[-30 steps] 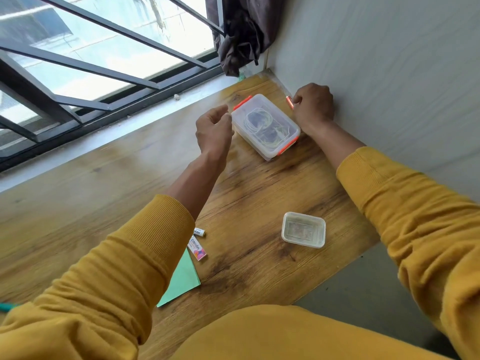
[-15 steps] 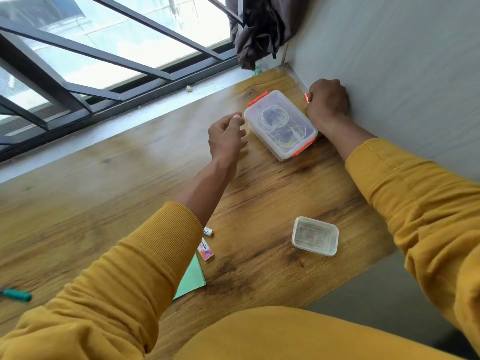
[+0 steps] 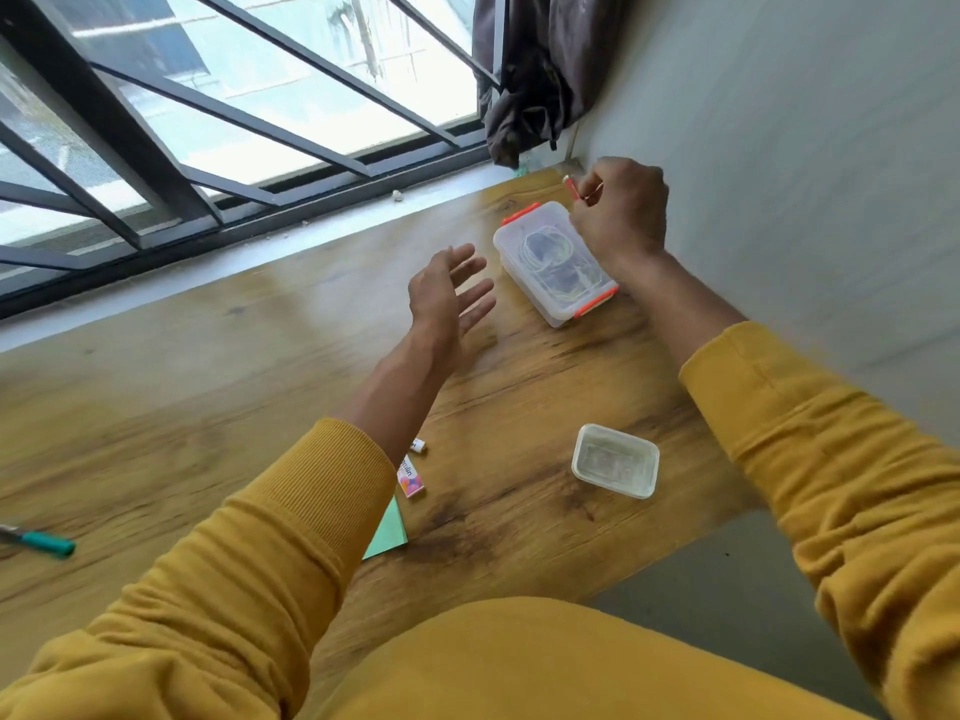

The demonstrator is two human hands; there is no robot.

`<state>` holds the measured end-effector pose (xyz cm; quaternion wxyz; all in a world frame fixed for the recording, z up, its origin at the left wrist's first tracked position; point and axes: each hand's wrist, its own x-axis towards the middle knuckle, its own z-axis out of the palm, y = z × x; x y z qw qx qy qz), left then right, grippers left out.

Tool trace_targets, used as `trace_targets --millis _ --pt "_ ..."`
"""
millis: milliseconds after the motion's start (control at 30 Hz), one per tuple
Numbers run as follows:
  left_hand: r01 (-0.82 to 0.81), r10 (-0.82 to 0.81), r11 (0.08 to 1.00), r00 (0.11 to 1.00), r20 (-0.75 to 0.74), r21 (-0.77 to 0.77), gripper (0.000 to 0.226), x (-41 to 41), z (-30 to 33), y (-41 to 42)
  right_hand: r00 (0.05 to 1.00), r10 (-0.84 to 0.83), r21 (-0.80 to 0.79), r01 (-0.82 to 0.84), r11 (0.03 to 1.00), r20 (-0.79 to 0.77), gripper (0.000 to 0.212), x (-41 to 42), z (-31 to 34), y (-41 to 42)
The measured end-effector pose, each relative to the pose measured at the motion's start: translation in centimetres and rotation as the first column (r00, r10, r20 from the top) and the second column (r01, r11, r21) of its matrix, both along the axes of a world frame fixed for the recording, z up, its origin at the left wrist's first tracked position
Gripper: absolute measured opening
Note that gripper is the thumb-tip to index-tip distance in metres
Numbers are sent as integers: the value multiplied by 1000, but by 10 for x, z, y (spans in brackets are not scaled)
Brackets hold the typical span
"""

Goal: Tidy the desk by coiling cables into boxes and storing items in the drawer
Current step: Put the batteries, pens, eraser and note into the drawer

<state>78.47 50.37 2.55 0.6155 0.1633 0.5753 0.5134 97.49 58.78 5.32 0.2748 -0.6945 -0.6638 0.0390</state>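
A clear plastic box (image 3: 535, 293) with orange latches stands on the wooden desk (image 3: 260, 366) near the far right corner, lid on, with a coiled white cable inside. My right hand (image 3: 621, 215) hovers over the box's far right side, fingers curled, pinching the orange latch (image 3: 571, 188) next to the wall. My left hand (image 3: 449, 296) hangs above the desk just left of the box, fingers spread, holding nothing and not touching the box.
A small empty clear container (image 3: 615, 461) sits near the desk's front right edge. A small printed packet (image 3: 411, 478), a tiny white item (image 3: 418, 446), green paper (image 3: 388, 527) and a teal pen (image 3: 47, 543) lie to the left. Wall (image 3: 779, 174) on the right, barred window behind.
My left hand drew back from the box's left latch and spread its fingers. My right hand stayed at the far right latch, rising slightly over the box.
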Motion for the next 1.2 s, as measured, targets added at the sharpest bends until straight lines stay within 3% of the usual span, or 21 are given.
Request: trace_targets --millis 133,233,433,533,633,800,900,1033,1200 --pt "-51 44 999 965 259 20 54 -13 9 -24 969 172 46 -166 985 -176 9 -41 9 -47" --pt "-67 46 997 933 357 48 58 -25 13 -40 930 273 69 -264 962 -246 8 -68 9 -86" --pt "-52 10 993 929 369 104 46 -44 14 -78 876 375 32 -384 923 -302 8 -106 4 -148" --pt "-93 56 993 913 404 72 43 -51 9 -94 848 406 28 -423 906 -342 17 -120 -1 -169" --pt "-125 97 992 893 440 36 41 -61 5 -109 822 458 -1 -487 873 -337 11 -131 -8 -182" --pt "-222 191 975 851 490 5 45 -95 -6 -134 848 422 32 -435 900 -320 5 -137 -14 -189" --pt "-271 232 963 833 502 4 48 -115 -14 -149 873 398 -124 -444 887 -281 13 -132 -29 -194" --pt "-296 259 955 821 509 -9 47 -133 -20 -168 874 444 -408 -485 773 -198 17 -135 -54 -200" --pt "-296 260 955 816 516 -13 49 -145 -28 -186 901 390 -525 -428 736 -189 8 -142 -70 -201"
